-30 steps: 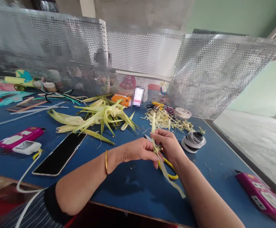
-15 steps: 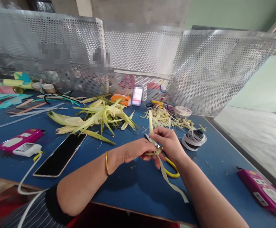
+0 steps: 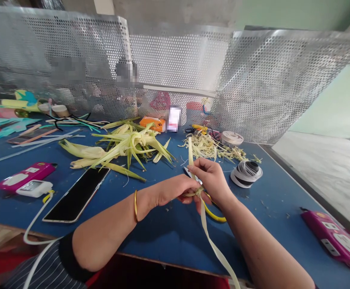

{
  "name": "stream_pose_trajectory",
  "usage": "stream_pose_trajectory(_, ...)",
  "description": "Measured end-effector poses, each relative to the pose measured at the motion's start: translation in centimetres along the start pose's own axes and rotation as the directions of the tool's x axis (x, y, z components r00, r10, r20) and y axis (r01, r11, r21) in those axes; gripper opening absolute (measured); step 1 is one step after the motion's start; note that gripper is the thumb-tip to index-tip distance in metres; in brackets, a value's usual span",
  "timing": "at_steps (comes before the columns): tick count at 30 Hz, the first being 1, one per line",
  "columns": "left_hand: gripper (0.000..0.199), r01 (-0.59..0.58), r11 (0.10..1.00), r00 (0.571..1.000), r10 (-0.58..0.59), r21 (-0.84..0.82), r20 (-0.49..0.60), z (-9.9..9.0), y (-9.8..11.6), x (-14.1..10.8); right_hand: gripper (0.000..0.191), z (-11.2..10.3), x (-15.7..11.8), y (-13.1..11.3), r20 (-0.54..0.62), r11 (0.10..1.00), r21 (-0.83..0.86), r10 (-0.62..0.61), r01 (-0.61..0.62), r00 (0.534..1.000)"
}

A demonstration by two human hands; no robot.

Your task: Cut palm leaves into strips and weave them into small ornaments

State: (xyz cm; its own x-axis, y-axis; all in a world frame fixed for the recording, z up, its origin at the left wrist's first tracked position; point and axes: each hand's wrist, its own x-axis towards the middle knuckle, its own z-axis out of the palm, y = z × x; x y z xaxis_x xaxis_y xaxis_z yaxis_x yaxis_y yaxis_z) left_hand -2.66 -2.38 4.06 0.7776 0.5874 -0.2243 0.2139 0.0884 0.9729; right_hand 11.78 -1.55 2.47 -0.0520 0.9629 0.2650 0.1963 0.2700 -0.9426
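My left hand [image 3: 187, 186] is closed on a small knotted piece of corn husk [image 3: 199, 192]. Just beside it, my right hand [image 3: 209, 176] pinches a pale husk strip [image 3: 190, 150] between thumb and fingers, the strip's end standing upright above the grip. Another length of husk strip [image 3: 213, 245] hangs from the knot down past the table's front edge. Scissors with yellow handles [image 3: 215, 216] lie on the blue table under my hands, partly covered by them. Some of my fingertips are hidden behind the knot.
A heap of corn husks [image 3: 132, 144] lies beyond my left forearm, with husk scraps [image 3: 203, 146] farther right. A black-and-white roll [image 3: 246, 174] stands right of my hands. A phone [image 3: 78, 194] and magenta power strips [image 3: 27, 176] flank the work. A perforated metal screen [image 3: 177, 60] borders the back.
The hanging strip has swung down and now reaches lower, past the table edge. Both hands stay together at the knot with little movement. The view has shifted slightly.
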Motion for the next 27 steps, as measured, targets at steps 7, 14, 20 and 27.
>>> stream_pose_trajectory(7,0.029,-0.001,0.98,0.953,-0.059,-0.198,-0.296,-0.1,-0.9,0.7,0.032,-0.1,0.0,-1.0,0.016,0.972,0.2,0.124,-0.124,0.992)
stream_pose_trajectory(14,0.026,-0.071,0.969,0.924,-0.026,-0.237,-0.382,-0.2,-0.9,0.7,0.032,-0.4,0.5,0.1,-0.081,0.998,-0.064,-0.009,0.004,0.997)
stream_pose_trajectory(20,0.024,-0.049,0.972,0.935,-0.036,-0.23,-0.353,0.1,-0.8,0.7,0.033,-0.1,0.4,0.7,-0.022,0.982,-0.181,-0.054,0.049,0.998)
stream_pose_trajectory(27,0.02,-0.015,0.985,0.937,-0.047,-0.173,-0.347,0.2,-0.5,0.5,0.03,0.3,0.3,0.7,-0.026,0.996,-0.085,0.013,-0.015,1.0)
